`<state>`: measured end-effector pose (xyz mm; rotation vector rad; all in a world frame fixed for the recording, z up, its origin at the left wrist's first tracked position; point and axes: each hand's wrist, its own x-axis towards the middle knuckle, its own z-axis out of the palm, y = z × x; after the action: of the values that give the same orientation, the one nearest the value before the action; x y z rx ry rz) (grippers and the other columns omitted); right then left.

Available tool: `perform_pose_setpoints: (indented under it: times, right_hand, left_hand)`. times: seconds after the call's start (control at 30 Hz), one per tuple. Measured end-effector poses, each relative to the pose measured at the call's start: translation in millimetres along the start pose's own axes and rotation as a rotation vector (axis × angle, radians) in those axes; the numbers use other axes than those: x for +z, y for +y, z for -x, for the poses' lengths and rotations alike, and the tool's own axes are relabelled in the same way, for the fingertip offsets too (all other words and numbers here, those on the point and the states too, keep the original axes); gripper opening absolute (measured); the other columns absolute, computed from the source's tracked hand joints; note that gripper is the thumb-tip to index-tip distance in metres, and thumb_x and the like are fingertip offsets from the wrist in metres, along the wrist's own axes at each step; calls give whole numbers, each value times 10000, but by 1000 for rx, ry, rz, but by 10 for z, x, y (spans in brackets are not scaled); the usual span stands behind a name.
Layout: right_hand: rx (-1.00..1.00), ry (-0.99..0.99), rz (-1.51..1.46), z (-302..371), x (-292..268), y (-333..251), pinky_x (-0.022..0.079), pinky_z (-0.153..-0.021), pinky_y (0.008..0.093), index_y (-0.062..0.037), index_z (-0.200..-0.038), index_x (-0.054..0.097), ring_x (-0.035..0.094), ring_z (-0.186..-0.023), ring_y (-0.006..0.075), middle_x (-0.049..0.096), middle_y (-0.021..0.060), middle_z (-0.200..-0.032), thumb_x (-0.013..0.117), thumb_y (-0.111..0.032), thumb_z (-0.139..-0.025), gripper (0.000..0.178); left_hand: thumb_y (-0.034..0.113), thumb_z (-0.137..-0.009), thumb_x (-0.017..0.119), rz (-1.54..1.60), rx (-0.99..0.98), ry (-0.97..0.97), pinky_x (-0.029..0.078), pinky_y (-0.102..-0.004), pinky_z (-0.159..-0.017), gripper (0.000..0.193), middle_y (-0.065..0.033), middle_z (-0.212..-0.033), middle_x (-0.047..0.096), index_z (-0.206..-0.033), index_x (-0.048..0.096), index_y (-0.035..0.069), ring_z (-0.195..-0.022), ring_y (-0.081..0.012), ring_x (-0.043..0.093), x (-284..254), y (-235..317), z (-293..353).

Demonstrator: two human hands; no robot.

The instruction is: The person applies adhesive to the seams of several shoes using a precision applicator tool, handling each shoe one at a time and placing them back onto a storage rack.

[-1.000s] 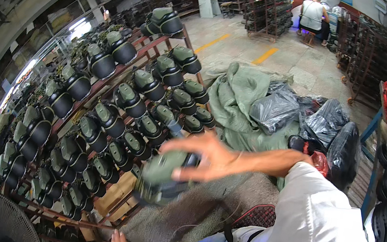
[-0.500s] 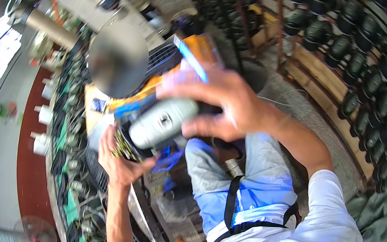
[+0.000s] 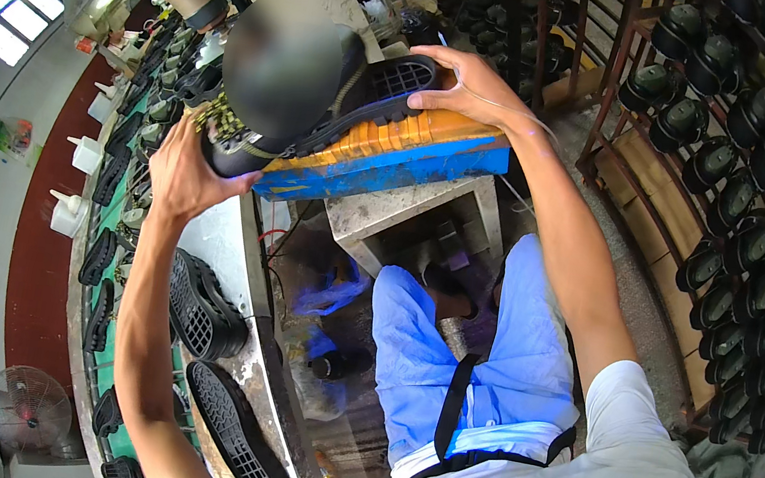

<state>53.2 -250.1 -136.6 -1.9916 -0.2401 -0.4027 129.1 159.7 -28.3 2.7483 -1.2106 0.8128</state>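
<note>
My left hand (image 3: 181,169) is wrapped round the near-left end of a dark shoe with yellow-green laces (image 3: 232,127). My right hand (image 3: 471,91) grips the end of a black rubber sole (image 3: 400,80), thumb on the near side and fingers over the far side. The grid-like hollows of that sole face up. Shoe and sole lie over an orange and blue block (image 3: 396,156). A round blurred patch hides the space between my hands, so I cannot tell whether the shoe and sole touch.
Two loose black soles (image 3: 237,431) lie on the metal-edged bench at left. Behind them runs a green line of shoes and soles, with white squeeze bottles (image 3: 86,154) alongside. A grey stand (image 3: 408,205) supports the block. At right stands a rack of dark shoes (image 3: 699,259).
The shoe has moved away from me and turned; its pale grey underside no longer shows. My left hand has moved up and left with it. My right hand now grips a black sole.
</note>
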Motion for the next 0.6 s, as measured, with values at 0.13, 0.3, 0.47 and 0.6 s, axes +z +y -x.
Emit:
perform_pose_setpoints:
  times: [0.13, 0.3, 0.47, 0.6]
  right_hand:
    - [-48, -31, -72, -54, 61, -73, 511, -1023, 366, -2, -1505, 557, 656, -1170, 229, 721, 169, -1275, 954, -312, -776, 886]
    - [30, -116, -194, -116, -7, -13, 492, -1066, 364, 25, -1497, 553, 650, -1203, 228, 697, 188, -1345, 956, -266, -772, 880]
    - [-53, -65, -89, -158, -73, -3, 502, -1039, 346, 48, -1491, 547, 663, -1168, 219, 702, 177, -1332, 948, -229, -779, 862]
    - [30, -79, -198, -74, -26, -19, 499, -1061, 348, 53, -1497, 537, 669, -1182, 220, 699, 185, -1340, 942, -203, -784, 858]
  left_hand:
    - [643, -574, 888, 54, 61, -124, 563, -476, -899, 1035, -217, -1130, 711, -1332, 604, -1, -1053, -375, 708, 92, -91, -355]
    - [666, -603, 869, 176, 31, -242, 540, -473, -977, 1031, -241, -1196, 719, -1340, 629, -14, -1111, -404, 703, 206, 244, -689]
    - [695, -578, 861, 178, 67, -192, 531, -461, -956, 1109, -268, -1119, 707, -1316, 620, -97, -1057, -404, 704, 299, 60, -595]
    - [720, -554, 863, 147, 152, -112, 519, -455, -941, 1103, -270, -1045, 692, -1222, 636, -128, -983, -400, 691, 263, 38, -530]
